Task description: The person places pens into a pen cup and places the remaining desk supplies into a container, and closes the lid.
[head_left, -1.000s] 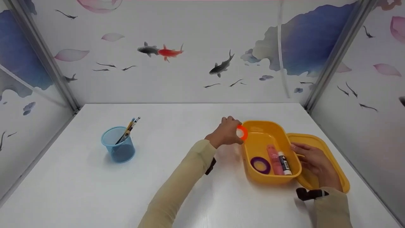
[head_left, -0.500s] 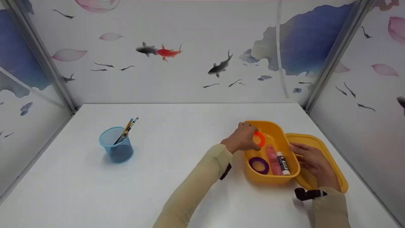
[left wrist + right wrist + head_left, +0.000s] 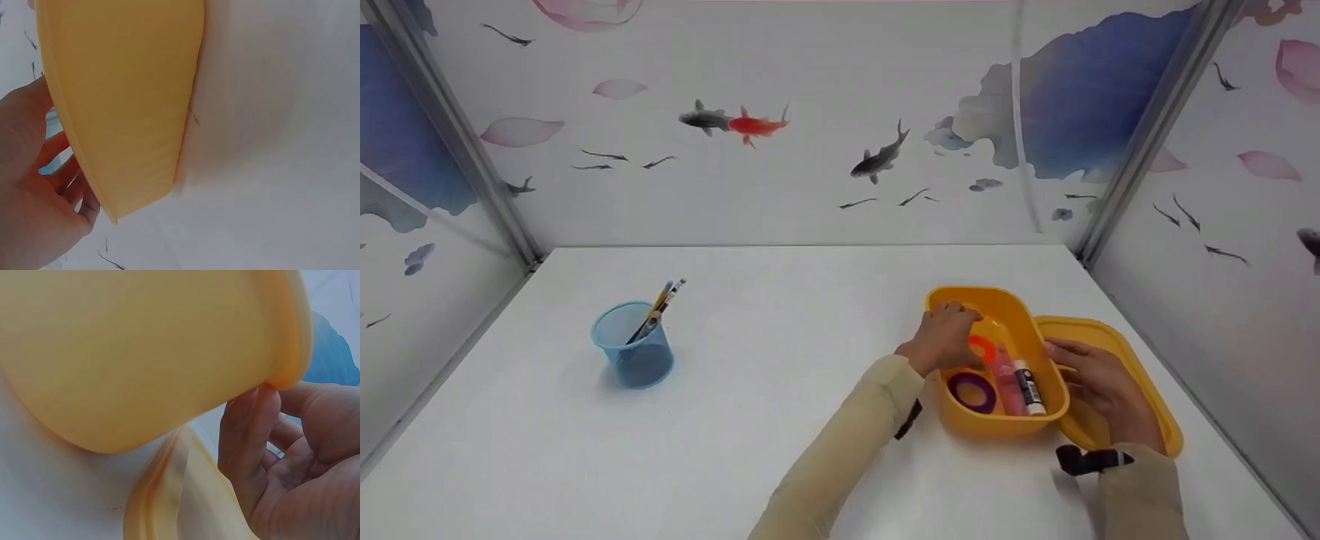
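My left hand (image 3: 945,336) reaches over the left rim of a yellow plastic box (image 3: 990,426) and holds an orange tape roll (image 3: 982,349) between thumb and fingers, low inside it. Beside that roll lie a purple tape roll (image 3: 971,393), a pink tube-like item (image 3: 1009,384) and a glue stick (image 3: 1030,388). On the box's right side, the fingertips of my right hand (image 3: 1106,379) touch the outer wall just under the rim, as the right wrist view shows. The left wrist view shows only the box's outer wall (image 3: 124,101) and part of the hand; the roll is hidden there.
A yellow lid (image 3: 1087,330) lies to the right, partly under the box and the right hand. Toward the left of the white table (image 3: 780,337) stands a blue mesh cup (image 3: 641,360) with several pencils or brushes (image 3: 658,309). Printed panels enclose the table.
My left hand has carried the orange tape roll rightward from above the box's left rim and lowered it into the box. The right hand stays at the box's side.
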The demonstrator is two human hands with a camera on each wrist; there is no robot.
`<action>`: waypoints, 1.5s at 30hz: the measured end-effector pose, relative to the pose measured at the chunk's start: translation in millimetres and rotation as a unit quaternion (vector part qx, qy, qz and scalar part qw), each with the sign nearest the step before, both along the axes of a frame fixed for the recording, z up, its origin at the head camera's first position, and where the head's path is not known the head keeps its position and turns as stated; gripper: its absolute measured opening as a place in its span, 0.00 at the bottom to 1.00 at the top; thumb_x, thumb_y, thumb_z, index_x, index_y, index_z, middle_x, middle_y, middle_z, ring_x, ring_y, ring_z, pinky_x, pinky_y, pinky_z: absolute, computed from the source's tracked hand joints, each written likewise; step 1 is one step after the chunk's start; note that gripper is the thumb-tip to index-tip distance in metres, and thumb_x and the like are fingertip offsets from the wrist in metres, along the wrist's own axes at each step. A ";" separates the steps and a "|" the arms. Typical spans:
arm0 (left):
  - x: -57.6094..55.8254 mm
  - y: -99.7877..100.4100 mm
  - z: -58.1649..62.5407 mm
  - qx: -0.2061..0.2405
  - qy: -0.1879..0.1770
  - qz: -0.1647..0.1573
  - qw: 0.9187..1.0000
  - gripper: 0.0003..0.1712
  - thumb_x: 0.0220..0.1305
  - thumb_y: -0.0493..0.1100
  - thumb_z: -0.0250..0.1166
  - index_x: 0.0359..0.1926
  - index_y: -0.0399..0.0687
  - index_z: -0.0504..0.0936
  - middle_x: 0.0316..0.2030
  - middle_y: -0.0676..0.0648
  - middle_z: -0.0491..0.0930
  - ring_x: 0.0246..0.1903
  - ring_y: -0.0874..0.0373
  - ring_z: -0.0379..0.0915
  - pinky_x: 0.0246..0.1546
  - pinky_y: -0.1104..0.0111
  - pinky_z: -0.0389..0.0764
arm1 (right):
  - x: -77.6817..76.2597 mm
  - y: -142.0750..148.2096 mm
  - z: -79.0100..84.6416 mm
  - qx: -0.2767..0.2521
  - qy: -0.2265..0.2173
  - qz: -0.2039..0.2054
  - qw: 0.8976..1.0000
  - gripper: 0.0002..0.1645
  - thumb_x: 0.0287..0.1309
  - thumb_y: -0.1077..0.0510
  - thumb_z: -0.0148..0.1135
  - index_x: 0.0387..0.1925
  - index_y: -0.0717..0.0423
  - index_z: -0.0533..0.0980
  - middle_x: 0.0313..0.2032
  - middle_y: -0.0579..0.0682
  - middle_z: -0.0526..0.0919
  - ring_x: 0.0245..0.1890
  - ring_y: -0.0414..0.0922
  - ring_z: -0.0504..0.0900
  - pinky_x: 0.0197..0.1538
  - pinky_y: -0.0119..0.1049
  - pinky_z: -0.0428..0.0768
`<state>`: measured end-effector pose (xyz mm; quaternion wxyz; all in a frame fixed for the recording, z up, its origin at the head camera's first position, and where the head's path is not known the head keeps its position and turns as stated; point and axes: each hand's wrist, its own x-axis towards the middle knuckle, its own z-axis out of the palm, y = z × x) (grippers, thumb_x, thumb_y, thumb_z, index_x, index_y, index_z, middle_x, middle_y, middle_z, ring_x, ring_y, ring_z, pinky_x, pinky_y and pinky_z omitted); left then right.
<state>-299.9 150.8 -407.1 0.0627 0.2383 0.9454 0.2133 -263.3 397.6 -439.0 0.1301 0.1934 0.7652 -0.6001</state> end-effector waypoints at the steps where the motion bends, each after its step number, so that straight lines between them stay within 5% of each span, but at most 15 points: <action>1: -0.6 -1.3 0.0 0.011 0.003 0.003 1.000 0.38 0.57 0.56 0.74 0.68 0.57 0.73 0.66 0.53 0.71 0.66 0.57 0.64 0.74 0.63 0.65 | -0.4 -0.6 0.1 -0.003 0.000 -0.001 1.000 0.56 0.49 0.29 0.68 0.75 0.46 0.62 0.64 0.43 0.73 0.62 0.50 0.70 0.70 0.41 0.73; 7: -5.9 -14.0 -3.5 0.146 0.033 0.068 0.986 0.28 0.64 0.50 0.70 0.64 0.50 0.77 0.61 0.48 0.75 0.61 0.54 0.68 0.65 0.68 0.74 | -1.1 -2.0 1.5 -0.010 -0.001 -0.003 1.000 0.56 0.47 0.29 0.69 0.75 0.46 0.62 0.58 0.38 0.75 0.62 0.50 0.70 0.73 0.43 0.70; 11: -8.3 -24.6 -8.0 0.246 0.047 0.100 0.963 0.22 0.67 0.41 0.66 0.61 0.43 0.79 0.58 0.41 0.76 0.57 0.50 0.72 0.62 0.68 0.78 | -1.3 -0.5 0.8 -0.001 0.001 0.000 1.000 0.57 0.48 0.29 0.68 0.75 0.46 0.62 0.58 0.38 0.75 0.61 0.49 0.70 0.65 0.35 0.76; 16: -4.8 -34.4 -11.0 0.344 -0.003 0.134 0.929 0.23 0.67 0.39 0.66 0.62 0.40 0.77 0.56 0.37 0.77 0.53 0.47 0.78 0.57 0.66 0.83 | -0.6 1.0 -2.6 0.015 0.004 0.013 1.000 0.58 0.49 0.28 0.65 0.76 0.47 0.59 0.67 0.47 0.70 0.61 0.49 0.70 0.61 0.31 0.78; 24: 7.6 -39.8 -8.1 0.400 -0.103 0.197 0.889 0.24 0.66 0.42 0.67 0.61 0.41 0.77 0.49 0.40 0.83 0.42 0.53 0.84 0.39 0.66 0.89 | 0.2 2.3 -2.6 -0.001 -0.001 0.006 1.000 0.58 0.48 0.27 0.67 0.76 0.46 0.60 0.74 0.53 0.63 0.64 0.51 0.69 0.76 0.47 0.66; 27: 11.4 -41.0 -10.7 0.411 -0.158 0.213 0.872 0.24 0.67 0.43 0.66 0.62 0.42 0.76 0.49 0.42 0.83 0.43 0.53 0.85 0.33 0.65 0.89 | -0.3 2.3 -1.7 -0.006 -0.001 0.006 1.000 0.57 0.48 0.28 0.67 0.75 0.45 0.61 0.70 0.50 0.68 0.63 0.50 0.69 0.75 0.46 0.68; 32: 16.5 -42.0 -18.9 0.414 -0.212 0.218 0.858 0.26 0.67 0.41 0.66 0.64 0.42 0.74 0.50 0.41 0.83 0.43 0.54 0.85 0.30 0.65 0.89 | -0.8 0.5 -0.7 -0.002 0.003 0.013 1.000 0.56 0.48 0.28 0.67 0.75 0.45 0.62 0.63 0.42 0.72 0.63 0.49 0.70 0.68 0.40 0.76; 38: 17.1 -41.9 -26.2 0.452 -0.271 0.234 0.817 0.25 0.65 0.38 0.66 0.63 0.44 0.74 0.44 0.44 0.84 0.38 0.56 0.85 0.34 0.65 0.89 | -2.1 -1.7 2.7 0.005 0.003 0.012 1.000 0.56 0.49 0.29 0.67 0.75 0.46 0.62 0.62 0.41 0.73 0.63 0.49 0.70 0.72 0.43 0.72; 41: 16.5 -43.5 -30.9 0.465 -0.276 0.228 0.810 0.24 0.65 0.39 0.67 0.62 0.45 0.76 0.41 0.44 0.84 0.37 0.55 0.86 0.34 0.65 0.89 | -3.3 -0.6 3.2 0.009 0.002 0.011 1.000 0.56 0.50 0.29 0.67 0.75 0.46 0.62 0.64 0.43 0.74 0.62 0.49 0.71 0.71 0.43 0.72; 45: 18.0 -45.3 -38.7 0.481 -0.274 0.213 0.805 0.24 0.64 0.39 0.68 0.61 0.45 0.77 0.39 0.45 0.85 0.35 0.55 0.87 0.32 0.65 0.89 | -1.8 3.6 3.2 0.045 0.021 0.021 0.999 0.52 0.54 0.30 0.65 0.74 0.48 0.63 0.59 0.41 0.76 0.56 0.45 0.76 0.59 0.32 0.80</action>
